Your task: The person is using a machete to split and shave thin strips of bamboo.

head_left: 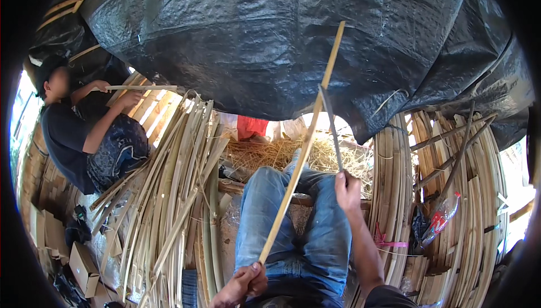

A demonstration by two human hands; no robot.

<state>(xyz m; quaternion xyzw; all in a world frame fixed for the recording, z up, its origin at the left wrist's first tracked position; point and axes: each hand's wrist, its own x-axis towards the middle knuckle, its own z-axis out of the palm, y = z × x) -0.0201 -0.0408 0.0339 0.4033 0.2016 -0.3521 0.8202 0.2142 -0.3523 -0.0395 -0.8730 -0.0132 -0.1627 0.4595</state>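
Observation:
Closed around the lower end of a long, flat bamboo strip [286,201] is my left hand [246,283], low and left of centre. The strip slants up and to the right, over my lap, its far tip in front of the black tarp. My right hand [348,190] grips a long-bladed knife [332,125] above my right knee. Its narrow grey blade points up and slightly left, and its tip meets or overlaps the strip's upper part; I cannot tell if they touch. The knife's handle is mostly hidden in my fist.
Bundled bamboo strips [169,178] lie to the left, with more bundles [390,178] at the right. A black tarp [253,43] hangs ahead, above shavings [256,153]. Another person [70,133] sits at far left holding a strip. A plastic bottle [440,221] and cardboard box [84,268] lie around.

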